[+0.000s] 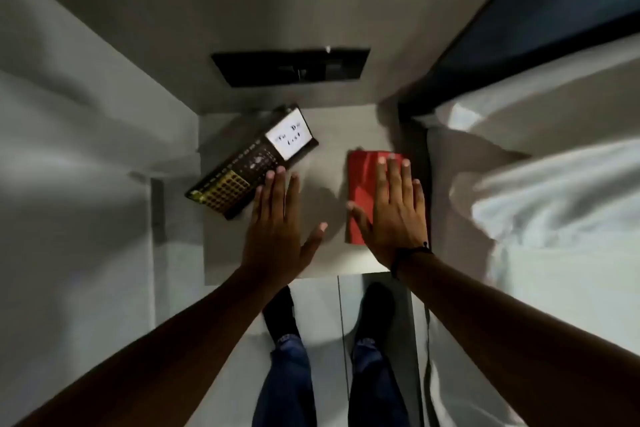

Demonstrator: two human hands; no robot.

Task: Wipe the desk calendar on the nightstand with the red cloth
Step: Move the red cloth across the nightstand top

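Note:
A dark desk calendar [242, 170] with gold grid squares and a white "To Do List" card lies at an angle on the left half of the pale nightstand [329, 149]. My left hand [277, 222] hovers flat beside it, fingers spread, fingertips reaching the calendar's near right edge. A folded red cloth [363, 184] lies on the nightstand's right side. My right hand [394, 211] rests flat on top of the cloth, fingers extended, covering most of it. Neither hand has its fingers curled around anything.
A black wall panel [291, 68] is mounted above the nightstand. A bed with white sheets [536, 201] and a dark headboard [540, 10] adjoins on the right. A grey wall stands to the left. My legs and dark shoes [374, 305] stand below the nightstand's front edge.

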